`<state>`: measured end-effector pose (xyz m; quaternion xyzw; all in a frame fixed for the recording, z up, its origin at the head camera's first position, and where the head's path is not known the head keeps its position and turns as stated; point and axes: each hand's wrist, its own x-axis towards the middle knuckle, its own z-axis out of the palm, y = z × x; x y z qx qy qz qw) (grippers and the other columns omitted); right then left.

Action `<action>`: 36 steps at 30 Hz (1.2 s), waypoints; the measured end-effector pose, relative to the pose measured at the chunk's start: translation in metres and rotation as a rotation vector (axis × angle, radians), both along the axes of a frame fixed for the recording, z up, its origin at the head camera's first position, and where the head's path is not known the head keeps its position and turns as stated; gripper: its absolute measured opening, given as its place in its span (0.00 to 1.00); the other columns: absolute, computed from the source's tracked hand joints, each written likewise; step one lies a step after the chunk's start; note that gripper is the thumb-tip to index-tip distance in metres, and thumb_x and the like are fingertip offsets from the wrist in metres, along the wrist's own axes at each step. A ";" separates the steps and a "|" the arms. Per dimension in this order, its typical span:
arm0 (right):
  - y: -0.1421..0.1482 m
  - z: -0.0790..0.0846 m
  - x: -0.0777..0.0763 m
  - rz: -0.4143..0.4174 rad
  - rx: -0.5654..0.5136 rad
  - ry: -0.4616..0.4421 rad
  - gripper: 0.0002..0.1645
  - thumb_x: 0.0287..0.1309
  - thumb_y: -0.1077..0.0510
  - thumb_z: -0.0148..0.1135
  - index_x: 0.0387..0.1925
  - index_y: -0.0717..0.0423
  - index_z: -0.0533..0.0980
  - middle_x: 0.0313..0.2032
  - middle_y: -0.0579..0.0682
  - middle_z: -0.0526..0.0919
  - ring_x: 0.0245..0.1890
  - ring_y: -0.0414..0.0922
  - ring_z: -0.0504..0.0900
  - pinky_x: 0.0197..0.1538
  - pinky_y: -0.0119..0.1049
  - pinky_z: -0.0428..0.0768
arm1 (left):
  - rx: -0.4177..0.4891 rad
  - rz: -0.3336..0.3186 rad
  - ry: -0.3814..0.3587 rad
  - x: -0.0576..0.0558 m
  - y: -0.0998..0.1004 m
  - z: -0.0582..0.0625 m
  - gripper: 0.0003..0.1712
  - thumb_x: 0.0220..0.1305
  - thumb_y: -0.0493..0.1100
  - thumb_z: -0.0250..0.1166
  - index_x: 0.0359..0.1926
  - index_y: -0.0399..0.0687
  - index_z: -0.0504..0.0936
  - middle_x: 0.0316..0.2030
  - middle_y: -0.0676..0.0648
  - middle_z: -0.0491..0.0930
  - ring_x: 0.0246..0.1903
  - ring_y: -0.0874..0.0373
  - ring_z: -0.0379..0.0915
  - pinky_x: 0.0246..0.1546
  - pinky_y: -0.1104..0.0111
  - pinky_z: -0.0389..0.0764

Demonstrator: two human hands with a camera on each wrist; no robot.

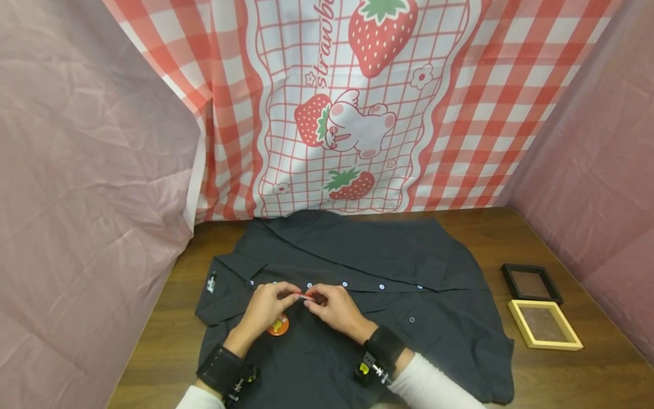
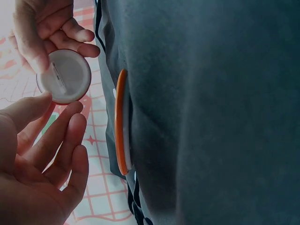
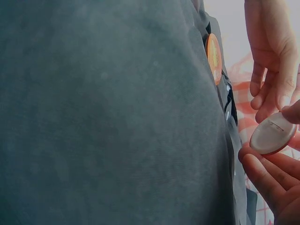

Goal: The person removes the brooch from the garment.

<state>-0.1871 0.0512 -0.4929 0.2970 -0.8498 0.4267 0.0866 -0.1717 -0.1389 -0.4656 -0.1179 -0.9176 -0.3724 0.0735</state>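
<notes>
Both hands pinch a round pin-back badge [image 1: 306, 297] between thumbs and fingers, just above a dark button-up shirt [image 1: 317, 363]. The left hand [image 1: 265, 307] has its left edge, the right hand [image 1: 336, 308] its right edge. In the left wrist view, the badge's pale back [image 2: 77, 84] shows a thin metal pin, with the right thumb beside it; whether the pin is unclasped I cannot tell. Its front is hidden, though a red rim shows. An orange badge [image 1: 278, 325] sits on the shirt near the left hand, seen edge-on from the left wrist.
The shirt lies spread on a wooden table [image 1: 158, 346], collar to the left, with a row of pale buttons [image 1: 344, 284]. At the right are a black frame [image 1: 558, 292] and a yellow frame [image 1: 554, 344]. A strawberry-print checked cloth [image 1: 337, 79] hangs behind.
</notes>
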 end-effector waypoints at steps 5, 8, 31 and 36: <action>0.001 -0.001 -0.001 0.030 -0.048 -0.045 0.06 0.58 0.56 0.68 0.36 0.54 0.84 0.30 0.47 0.88 0.28 0.35 0.84 0.33 0.23 0.80 | 0.038 -0.021 -0.033 -0.001 -0.001 -0.002 0.04 0.58 0.41 0.71 0.36 0.50 0.88 0.34 0.47 0.88 0.18 0.59 0.79 0.21 0.75 0.76; 0.001 -0.002 -0.002 0.035 -0.052 -0.059 0.07 0.58 0.54 0.68 0.35 0.53 0.84 0.30 0.47 0.88 0.27 0.35 0.83 0.32 0.23 0.80 | 0.072 -0.039 -0.071 -0.001 -0.001 -0.002 0.05 0.59 0.40 0.70 0.37 0.49 0.88 0.36 0.45 0.88 0.12 0.56 0.76 0.15 0.75 0.74; 0.003 0.004 0.001 0.032 -0.026 -0.177 0.11 0.53 0.56 0.72 0.37 0.57 0.82 0.28 0.50 0.85 0.24 0.33 0.79 0.28 0.24 0.77 | 0.043 -0.022 -0.115 0.001 0.002 -0.001 0.06 0.58 0.39 0.70 0.37 0.51 0.87 0.37 0.45 0.87 0.11 0.55 0.75 0.14 0.73 0.73; 0.003 0.003 0.000 0.022 0.002 -0.142 0.11 0.52 0.56 0.73 0.37 0.56 0.82 0.29 0.48 0.83 0.25 0.34 0.78 0.30 0.24 0.77 | 0.041 -0.025 -0.111 0.002 0.001 0.000 0.06 0.57 0.39 0.70 0.38 0.51 0.87 0.36 0.46 0.87 0.12 0.55 0.75 0.14 0.73 0.72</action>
